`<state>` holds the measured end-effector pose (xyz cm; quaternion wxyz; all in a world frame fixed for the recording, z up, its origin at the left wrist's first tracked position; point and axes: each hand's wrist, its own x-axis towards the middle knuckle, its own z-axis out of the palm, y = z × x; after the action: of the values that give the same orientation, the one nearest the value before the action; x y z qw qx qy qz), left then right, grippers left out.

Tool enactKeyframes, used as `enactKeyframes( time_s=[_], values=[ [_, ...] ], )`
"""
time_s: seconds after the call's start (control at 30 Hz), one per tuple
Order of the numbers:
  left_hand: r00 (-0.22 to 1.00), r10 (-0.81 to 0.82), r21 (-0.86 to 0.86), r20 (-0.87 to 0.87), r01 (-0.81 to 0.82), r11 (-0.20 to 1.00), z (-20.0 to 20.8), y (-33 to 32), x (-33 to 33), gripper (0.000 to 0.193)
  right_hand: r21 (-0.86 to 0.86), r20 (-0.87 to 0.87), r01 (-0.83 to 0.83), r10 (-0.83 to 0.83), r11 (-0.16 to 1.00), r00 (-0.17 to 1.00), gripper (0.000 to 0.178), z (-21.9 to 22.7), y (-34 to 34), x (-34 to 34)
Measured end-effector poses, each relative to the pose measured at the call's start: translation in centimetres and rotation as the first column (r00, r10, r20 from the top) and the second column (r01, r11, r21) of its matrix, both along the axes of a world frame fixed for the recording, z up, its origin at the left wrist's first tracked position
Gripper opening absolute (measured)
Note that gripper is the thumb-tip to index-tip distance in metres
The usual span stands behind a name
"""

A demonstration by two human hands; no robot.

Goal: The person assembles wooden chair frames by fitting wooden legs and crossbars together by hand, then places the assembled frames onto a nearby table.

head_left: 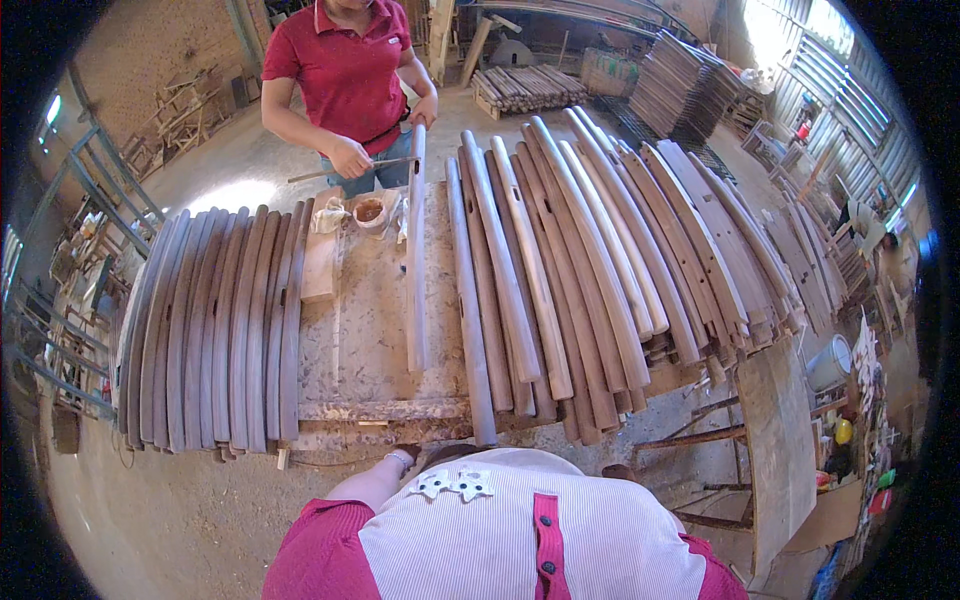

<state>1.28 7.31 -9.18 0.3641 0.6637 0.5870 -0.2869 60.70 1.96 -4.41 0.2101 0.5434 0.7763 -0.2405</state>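
Note:
My left hand [409, 451] is low beside my body, just below the near edge of the workbench [390, 412], with a bracelet at its wrist. It is small and partly hidden, so its fingers cannot be made out. My right hand does not show; only the right sleeve does. Across the bench, a person in a red polo shirt [345, 70] grips the top of a slotted wooden pole [417, 260] in one hand. Their other hand holds a thin stick-like tool [350, 171] against the pole near a slot.
Long brown wooden poles lie side by side in a left row [215, 330] and a larger right pile [560, 290], overhanging the near edge. A tub of brown paste [371, 215], a crumpled cloth [328, 215] and a wood block [320, 265] sit between. A plank [780, 450] leans at right.

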Motion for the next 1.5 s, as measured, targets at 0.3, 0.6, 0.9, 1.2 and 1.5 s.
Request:
enactKeyframes(
  time_s=[0.3,0.6,0.9,1.2,1.5],
  values=[
    [0.999,0.017,0.011,-0.034,-0.016,1.000,1.3,1.8,0.6,0.037,-0.053,-0.101,0.253,-0.257,0.966,0.961,0.026,-0.2,1.4,-1.1],
    [0.997,0.064,0.014,-0.052,-0.063,0.998,2.5,0.4,0.0,0.036,0.043,-0.049,0.027,-0.024,0.999,0.999,0.023,-0.9,0.6,-0.8],
    [0.991,0.112,0.039,-0.078,-0.109,0.993,3.8,1.4,0.5,0.035,-0.022,-0.061,-0.018,0.016,1.000,0.998,0.017,0.6,2.6,-1.1],
    [0.985,0.149,0.058,-0.082,-0.144,0.988,5.3,2.9,1.5,0.035,0.041,0.044,-0.111,0.109,0.993,0.993,0.018,4.8,3.2,-1.5],
    [0.981,0.165,0.067,-0.099,-0.159,0.985,6.7,3.2,1.2,0.034,0.107,-0.030,-0.047,0.050,0.993,0.998,0.019,-3.0,1.3,0.7]
  ],
)
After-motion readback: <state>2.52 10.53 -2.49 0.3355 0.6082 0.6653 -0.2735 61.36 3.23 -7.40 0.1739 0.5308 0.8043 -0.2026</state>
